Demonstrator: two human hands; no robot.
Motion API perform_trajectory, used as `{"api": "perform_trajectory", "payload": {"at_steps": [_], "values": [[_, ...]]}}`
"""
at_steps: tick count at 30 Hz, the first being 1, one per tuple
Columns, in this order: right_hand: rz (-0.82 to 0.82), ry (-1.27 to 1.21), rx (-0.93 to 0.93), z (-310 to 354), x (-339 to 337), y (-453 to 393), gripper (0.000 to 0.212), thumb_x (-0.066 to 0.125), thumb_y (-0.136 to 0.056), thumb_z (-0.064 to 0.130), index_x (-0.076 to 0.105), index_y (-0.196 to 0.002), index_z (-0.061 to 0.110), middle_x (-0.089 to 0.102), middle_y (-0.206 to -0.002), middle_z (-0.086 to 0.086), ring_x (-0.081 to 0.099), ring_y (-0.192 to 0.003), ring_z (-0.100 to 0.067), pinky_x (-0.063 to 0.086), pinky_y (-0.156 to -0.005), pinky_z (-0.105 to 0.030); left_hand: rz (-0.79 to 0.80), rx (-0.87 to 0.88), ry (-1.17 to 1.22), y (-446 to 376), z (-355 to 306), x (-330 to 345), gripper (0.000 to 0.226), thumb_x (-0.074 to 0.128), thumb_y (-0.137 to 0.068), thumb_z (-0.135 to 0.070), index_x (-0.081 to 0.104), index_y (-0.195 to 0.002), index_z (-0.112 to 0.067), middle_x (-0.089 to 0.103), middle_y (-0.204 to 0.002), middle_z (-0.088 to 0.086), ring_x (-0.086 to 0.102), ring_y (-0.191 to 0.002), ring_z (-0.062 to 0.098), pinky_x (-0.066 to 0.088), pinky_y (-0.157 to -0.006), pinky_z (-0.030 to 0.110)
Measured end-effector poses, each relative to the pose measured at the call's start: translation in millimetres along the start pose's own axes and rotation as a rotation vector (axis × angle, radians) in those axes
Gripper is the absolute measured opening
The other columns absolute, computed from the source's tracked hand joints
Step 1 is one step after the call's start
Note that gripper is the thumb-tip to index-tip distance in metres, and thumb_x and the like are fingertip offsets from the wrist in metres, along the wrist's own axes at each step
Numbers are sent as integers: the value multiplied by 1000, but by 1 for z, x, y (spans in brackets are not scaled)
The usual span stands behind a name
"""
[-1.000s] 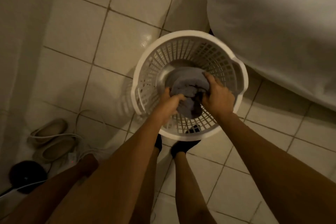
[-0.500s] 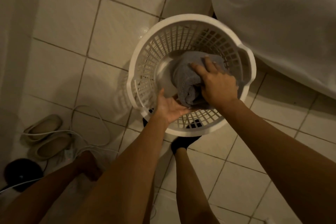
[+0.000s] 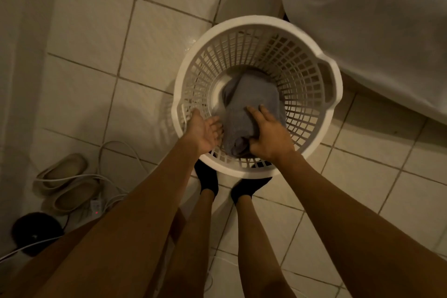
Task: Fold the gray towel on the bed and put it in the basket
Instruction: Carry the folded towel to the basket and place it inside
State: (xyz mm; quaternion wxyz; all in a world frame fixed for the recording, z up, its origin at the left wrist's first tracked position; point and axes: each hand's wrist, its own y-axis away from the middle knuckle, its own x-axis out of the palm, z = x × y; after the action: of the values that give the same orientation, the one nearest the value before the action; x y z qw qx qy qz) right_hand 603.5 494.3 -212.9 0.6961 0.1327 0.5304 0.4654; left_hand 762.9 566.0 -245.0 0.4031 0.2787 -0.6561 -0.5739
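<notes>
The folded gray towel (image 3: 251, 101) lies inside the round white lattice basket (image 3: 256, 25), which stands on the tiled floor beside the bed. My right hand (image 3: 269, 135) rests on the towel's near end, fingers spread over the top and thumb tucked around the fold. Just left of the towel, my left hand (image 3: 204, 129) is open, palm turned up, over the basket's near-left rim, its fingertips close to the cloth.
The white-covered bed (image 3: 375, 19) fills the upper right, touching the basket. My feet in black socks (image 3: 208, 176) stand at the basket's near edge. Beige slippers (image 3: 67, 184), white cables and a black round object (image 3: 36, 232) lie at lower left.
My left hand has let go of the towel and opened beside it. The towel has sunk to the basket's bottom under my right hand.
</notes>
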Motion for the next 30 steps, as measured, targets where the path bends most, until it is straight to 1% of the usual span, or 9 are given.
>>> {"api": "perform_trajectory", "payload": {"at_steps": [3, 6, 9, 12, 19, 21, 24, 27, 30], "values": [[17, -261, 39, -1, -2, 3, 71, 67, -79, 31, 35, -142, 28, 31, -151, -7, 30, -137, -28, 24, -112, -38, 9, 26, -87, 4, -1, 2, 74, 7, -94, -59, 36, -143, -11, 28, -154, 9, 21, -143, 22, 11, -119, 40], [-25, -274, 146, -7, -7, 3, 53, 53, -90, 38, 38, -140, 27, 39, -145, -9, 36, -132, -32, 32, -109, -45, 36, 39, -149, 5, 4, 1, 71, 7, -95, -58, 39, -141, -15, 29, -154, 5, 19, -144, 20, 9, -120, 41], [49, -93, 144, -15, -1, 8, 55, 35, -97, 39, 21, -147, 20, 22, -154, -12, 17, -141, -33, 18, -113, -51, 46, 44, -194, 4, 8, 4, 68, 9, -95, -58, 38, -142, -18, 27, -154, 4, 21, -143, 21, 10, -119, 43], [186, -126, 123, -6, 17, 15, 57, 28, -100, 36, 5, -150, 20, 4, -158, -12, 4, -144, -31, 8, -115, -44, 22, 33, -166, 3, 9, 5, 67, 11, -96, -58, 40, -141, -17, 34, -151, 7, 32, -138, 25, 26, -112, 41], [320, 1, 123, 3, 29, 2, 59, 22, -101, 35, -11, -148, 18, -10, -157, -11, -3, -144, -31, 8, -116, -48, -33, 51, -204, -4, 5, 1, 66, 15, -97, -55, 40, -140, -13, 40, -147, 8, 38, -134, 26, 31, -109, 40], [337, 5, 120, 3, 27, -1, 60, 23, -101, 34, -11, -148, 18, -11, -157, -11, -3, -144, -31, 9, -116, -49, -49, 111, -299, -10, 2, 4, 64, 16, -98, -52, 44, -136, -9, 51, -134, 6, 46, -125, 23, 36, -100, 35], [345, 1, 123, 1, 27, -1, 61, 24, -101, 33, -12, -148, 18, -11, -157, -11, -4, -144, -31, 8, -116, -49, -151, 231, -644, -13, -3, 16, 64, 30, -91, -59, 49, -133, -14, 51, -135, 2, 48, -123, 21, 35, -107, 35], [292, -122, 159, -2, 31, 0, 58, 24, -102, 29, -5, -149, 12, -8, -157, -12, -5, -144, -28, 2, -115, -40, -70, 425, -1311, -12, 7, 22, 51, 30, -98, -44, 32, -145, -23, 27, -154, 5, 26, -141, 24, 20, -117, 40], [200, -282, 257, -6, 34, -1, 54, 24, -102, 27, 4, -149, 8, -3, -157, -13, -1, -144, -28, 3, -115, -34, -41, 554, -1644, -14, 15, 25, 51, 24, -101, -37, 15, -150, -24, 9, -159, 6, 11, -146, 23, 14, -119, 39]]}}
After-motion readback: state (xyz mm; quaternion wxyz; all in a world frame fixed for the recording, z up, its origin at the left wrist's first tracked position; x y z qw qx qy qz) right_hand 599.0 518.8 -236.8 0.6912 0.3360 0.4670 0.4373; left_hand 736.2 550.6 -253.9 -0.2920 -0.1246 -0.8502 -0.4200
